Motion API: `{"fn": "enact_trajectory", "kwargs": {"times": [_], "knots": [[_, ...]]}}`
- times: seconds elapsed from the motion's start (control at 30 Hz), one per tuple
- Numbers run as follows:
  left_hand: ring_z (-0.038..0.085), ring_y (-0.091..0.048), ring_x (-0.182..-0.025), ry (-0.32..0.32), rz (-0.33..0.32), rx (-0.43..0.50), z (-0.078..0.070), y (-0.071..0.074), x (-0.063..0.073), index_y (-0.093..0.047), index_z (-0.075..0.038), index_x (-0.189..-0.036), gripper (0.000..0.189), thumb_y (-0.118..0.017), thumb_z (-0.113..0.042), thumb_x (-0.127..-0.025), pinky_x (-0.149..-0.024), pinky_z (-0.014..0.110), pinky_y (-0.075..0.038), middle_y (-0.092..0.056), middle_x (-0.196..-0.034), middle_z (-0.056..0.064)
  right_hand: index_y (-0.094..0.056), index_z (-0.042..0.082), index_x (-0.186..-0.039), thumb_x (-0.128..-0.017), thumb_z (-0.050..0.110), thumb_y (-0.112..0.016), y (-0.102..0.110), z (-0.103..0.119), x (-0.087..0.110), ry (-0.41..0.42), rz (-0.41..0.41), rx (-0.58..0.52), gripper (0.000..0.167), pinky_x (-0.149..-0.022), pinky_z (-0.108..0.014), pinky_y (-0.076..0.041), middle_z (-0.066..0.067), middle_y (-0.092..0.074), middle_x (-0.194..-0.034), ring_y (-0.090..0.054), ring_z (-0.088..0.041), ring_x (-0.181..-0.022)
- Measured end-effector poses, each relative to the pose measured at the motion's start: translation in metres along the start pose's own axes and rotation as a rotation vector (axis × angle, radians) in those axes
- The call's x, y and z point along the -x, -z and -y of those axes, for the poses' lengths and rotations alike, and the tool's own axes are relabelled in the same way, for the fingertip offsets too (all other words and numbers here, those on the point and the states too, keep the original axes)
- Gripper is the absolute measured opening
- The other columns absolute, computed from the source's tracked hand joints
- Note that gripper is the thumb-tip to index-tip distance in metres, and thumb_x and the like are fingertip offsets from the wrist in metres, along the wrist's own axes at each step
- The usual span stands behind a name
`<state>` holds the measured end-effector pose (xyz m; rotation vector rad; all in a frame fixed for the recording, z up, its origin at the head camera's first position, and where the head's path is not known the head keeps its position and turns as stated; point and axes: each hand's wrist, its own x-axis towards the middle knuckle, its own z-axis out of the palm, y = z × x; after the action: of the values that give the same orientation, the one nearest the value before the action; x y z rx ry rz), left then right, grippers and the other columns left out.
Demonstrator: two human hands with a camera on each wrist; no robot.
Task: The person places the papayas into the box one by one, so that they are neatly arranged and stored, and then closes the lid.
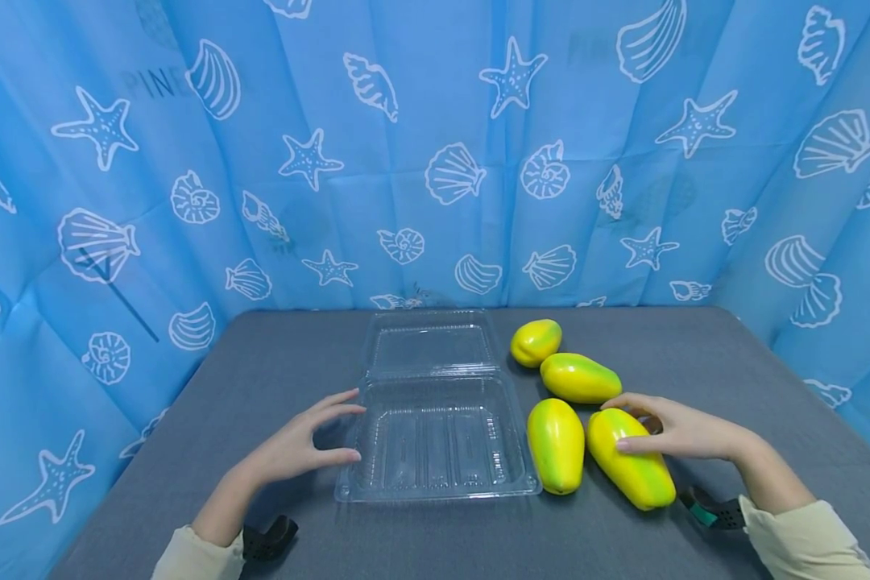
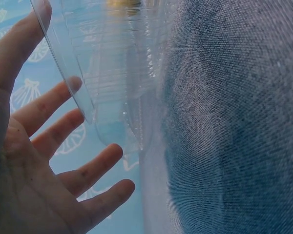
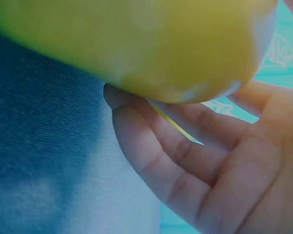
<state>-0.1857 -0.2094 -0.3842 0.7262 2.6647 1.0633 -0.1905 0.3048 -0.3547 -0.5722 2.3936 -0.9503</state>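
Observation:
My right hand (image 1: 685, 428) grips the far end of a yellow-green papaya (image 1: 640, 475) that lies at the right, thumb on one side and fingers round the other. Up close in the right wrist view, the papaya (image 3: 151, 44) fills the top, with curled fingers (image 3: 151, 146) beneath it. A clear plastic clamshell box (image 1: 435, 487) lies with its lid folded back, nothing inside it. My left hand (image 1: 293, 443) is spread at the box's left side, thumb and fingertips right at the rim. The left wrist view shows its fingers (image 2: 53, 102) extended beside the clear wall (image 2: 68, 78).
Right of the box lie a papaya (image 1: 556, 447) close to the gripped one, another papaya (image 1: 580, 379) behind it, and a smaller-looking one (image 1: 536, 343) farthest back. A grey cloth covers the table (image 1: 275, 354). A blue shell-print curtain (image 1: 420, 105) hangs behind and at both sides.

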Motion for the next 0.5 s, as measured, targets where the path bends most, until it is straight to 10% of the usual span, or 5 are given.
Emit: {"fn": "enact_trajectory", "kwargs": {"times": [0.5], "knots": [[0.043, -0.025, -0.139, 0.008, -0.003, -0.006, -0.001, 0.000, -0.001, -0.048, -0.011, -0.135, 0.060, -0.069, -0.033, -0.083, -0.100, 0.069, -0.029, -0.029, -0.152, 0.013, -0.035, 0.002, -0.136, -0.094, 0.021, -0.053, 0.011, 0.015, 0.016, 0.060, -0.128, 0.008, 0.050, -0.072, -0.024, -0.050, -0.023, -0.046, -0.130, -0.051, 0.004, -0.096]]}}
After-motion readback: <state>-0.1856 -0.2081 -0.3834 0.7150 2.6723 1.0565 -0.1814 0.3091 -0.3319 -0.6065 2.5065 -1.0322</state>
